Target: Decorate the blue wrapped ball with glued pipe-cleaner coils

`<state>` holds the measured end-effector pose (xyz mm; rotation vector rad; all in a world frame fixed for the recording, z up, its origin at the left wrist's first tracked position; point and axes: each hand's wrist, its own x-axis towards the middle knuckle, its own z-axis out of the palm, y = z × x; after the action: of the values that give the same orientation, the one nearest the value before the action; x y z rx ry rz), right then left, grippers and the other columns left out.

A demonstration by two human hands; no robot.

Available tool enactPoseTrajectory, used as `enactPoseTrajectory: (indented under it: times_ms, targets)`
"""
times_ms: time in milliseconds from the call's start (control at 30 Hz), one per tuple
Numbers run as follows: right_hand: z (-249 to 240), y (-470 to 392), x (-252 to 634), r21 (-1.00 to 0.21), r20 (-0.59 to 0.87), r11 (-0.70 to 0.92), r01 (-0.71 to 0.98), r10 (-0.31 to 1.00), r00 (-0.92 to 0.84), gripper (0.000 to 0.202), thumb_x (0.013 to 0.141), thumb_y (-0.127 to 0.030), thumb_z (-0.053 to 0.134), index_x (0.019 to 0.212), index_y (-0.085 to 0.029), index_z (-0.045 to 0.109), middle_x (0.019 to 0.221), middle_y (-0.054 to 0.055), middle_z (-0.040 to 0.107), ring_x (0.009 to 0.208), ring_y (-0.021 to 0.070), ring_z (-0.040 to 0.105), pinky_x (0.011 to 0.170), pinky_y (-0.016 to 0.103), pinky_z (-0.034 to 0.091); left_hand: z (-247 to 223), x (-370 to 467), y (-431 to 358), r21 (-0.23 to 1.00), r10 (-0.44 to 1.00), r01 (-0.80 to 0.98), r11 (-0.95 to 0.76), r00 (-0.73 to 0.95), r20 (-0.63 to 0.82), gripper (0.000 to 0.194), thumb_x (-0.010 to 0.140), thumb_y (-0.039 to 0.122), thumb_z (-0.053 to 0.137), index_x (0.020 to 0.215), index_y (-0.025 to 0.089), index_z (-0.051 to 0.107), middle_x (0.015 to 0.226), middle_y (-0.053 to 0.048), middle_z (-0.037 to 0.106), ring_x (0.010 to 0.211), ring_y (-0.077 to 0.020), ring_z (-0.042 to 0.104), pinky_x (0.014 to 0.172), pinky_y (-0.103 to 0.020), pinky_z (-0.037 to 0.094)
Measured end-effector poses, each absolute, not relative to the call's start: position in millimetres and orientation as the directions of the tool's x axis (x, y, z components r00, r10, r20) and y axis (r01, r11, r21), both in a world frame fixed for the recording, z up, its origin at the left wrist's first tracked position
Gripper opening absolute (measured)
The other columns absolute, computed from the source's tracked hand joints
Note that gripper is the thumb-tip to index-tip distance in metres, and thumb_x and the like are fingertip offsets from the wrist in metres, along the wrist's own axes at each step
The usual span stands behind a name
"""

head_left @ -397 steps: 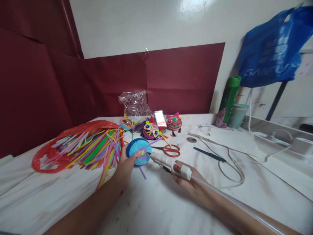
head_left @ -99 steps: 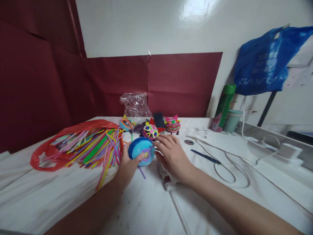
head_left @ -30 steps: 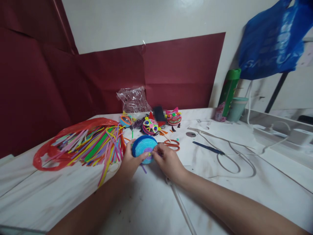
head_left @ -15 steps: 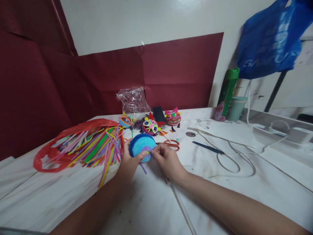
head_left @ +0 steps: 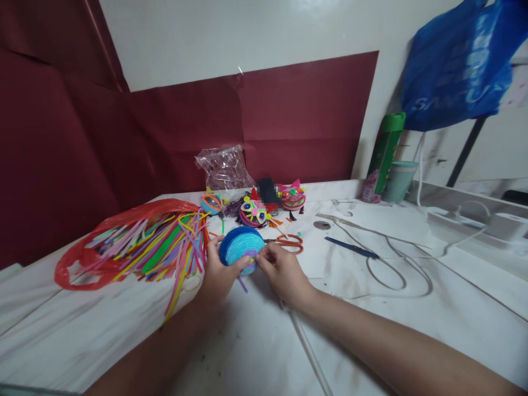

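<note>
My left hand [head_left: 220, 275] holds a round coiled pipe-cleaner disc [head_left: 241, 247] by its left side, thumb across the front. Its rings run from dark blue through light blue to a purple patch with a yellow spot low on the right. There my right hand [head_left: 282, 269] is closed in a pinch at the disc's right edge; anything finer between its fingertips is hidden. A short purple pipe cleaner [head_left: 242, 284] sticks out below the disc. Just behind the right hand lie orange-handled scissors [head_left: 293, 243].
Left, a red plastic bag [head_left: 66, 269] spills many coloured pipe cleaners [head_left: 160, 247]. Decorated face ornaments [head_left: 254, 213] and a clear plastic bag [head_left: 225, 168] lie at the back. A dark blue tool [head_left: 350, 247] and a looped cable [head_left: 429, 278] lie right, near a green cup [head_left: 400, 181].
The disc has turned and tilted slightly, its purple patch shifting a little to the right and down. Both hands keep almost the same place on it.
</note>
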<state>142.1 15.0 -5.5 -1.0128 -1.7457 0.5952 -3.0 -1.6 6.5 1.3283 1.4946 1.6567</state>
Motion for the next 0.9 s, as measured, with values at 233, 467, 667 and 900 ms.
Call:
enactPoseTrajectory:
  times_ms: [233, 467, 667, 900]
  targets:
    - [-5.7, 14.6, 142.4, -0.78, 0.517, 0.539, 0.317, 0.841, -0.158, 0.007, 0.077, -0.022, 0.052, 0.071, -0.019, 0.05, 0.061, -0.002, 0.053, 0.056, 0.0128, 0.049, 0.055, 0.023, 0.038, 4.8, -7.0, -1.2, 0.948, 0.915, 0.238, -0.211, -0.294, 0.277, 0.077, 0.055, 0.03, 0.076, 0.124, 0.023, 0.041, 0.118, -0.009, 0.049, 0.102, -0.0246, 0.054, 0.087, -0.036, 0.044]
    - [-4.7, 15.2, 141.4, -0.814, 0.5, 0.517, 0.265, 0.856, -0.134, 0.009, 0.077, -0.023, 0.051, 0.07, -0.019, 0.051, 0.061, -0.001, 0.052, 0.058, 0.0134, 0.049, 0.055, 0.023, 0.038, 2.4, -5.0, 0.6, 0.966, 0.904, 0.203, -0.157, -0.364, 0.223, 0.073, 0.057, 0.029, 0.074, 0.122, 0.023, 0.042, 0.11, -0.008, 0.053, 0.095, -0.0217, 0.056, 0.081, -0.033, 0.047]
    - [-5.2, 16.6, 140.8, -0.801, 0.517, 0.528, 0.282, 0.848, -0.116, 0.009, 0.075, -0.022, 0.053, 0.067, -0.019, 0.051, 0.059, -0.002, 0.053, 0.056, 0.0128, 0.049, 0.053, 0.022, 0.038, -0.7, -5.5, 2.9, 0.959, 0.892, 0.207, -0.192, -0.371, 0.259, 0.074, 0.055, 0.029, 0.075, 0.12, 0.023, 0.042, 0.111, -0.007, 0.052, 0.098, -0.0222, 0.055, 0.085, -0.035, 0.044]
    - [-6.6, 17.9, 142.0, -0.784, 0.52, 0.532, 0.32, 0.844, -0.13, 0.01, 0.076, -0.02, 0.053, 0.068, -0.019, 0.049, 0.059, -0.002, 0.052, 0.055, 0.0126, 0.049, 0.053, 0.022, 0.037, 2.3, -2.8, 0.4, 0.966, 0.905, 0.158, -0.203, -0.346, 0.247, 0.074, 0.053, 0.027, 0.076, 0.118, 0.022, 0.041, 0.114, -0.007, 0.05, 0.099, -0.0216, 0.055, 0.081, -0.031, 0.047]
